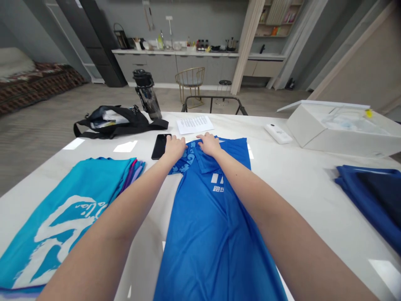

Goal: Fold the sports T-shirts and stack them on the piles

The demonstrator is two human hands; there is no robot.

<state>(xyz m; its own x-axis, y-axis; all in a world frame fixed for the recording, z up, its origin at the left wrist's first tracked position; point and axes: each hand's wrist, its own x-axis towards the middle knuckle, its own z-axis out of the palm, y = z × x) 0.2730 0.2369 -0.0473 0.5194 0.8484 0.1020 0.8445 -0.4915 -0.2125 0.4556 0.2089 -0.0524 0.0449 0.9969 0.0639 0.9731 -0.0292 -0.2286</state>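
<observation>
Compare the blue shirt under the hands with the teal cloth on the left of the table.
The blue shirt has a collar and small white print, while the teal cloth has a large white graphic and purple layers along one edge. The left hand and right hand rest on the blue shirt, not the teal cloth. Both lie flat on the white table.

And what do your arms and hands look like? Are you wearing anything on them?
The bare left hand and bare right hand have no gloves, and the bare left forearm and bare right forearm have no sleeves. No watch or bracelet shows on either wrist.
</observation>
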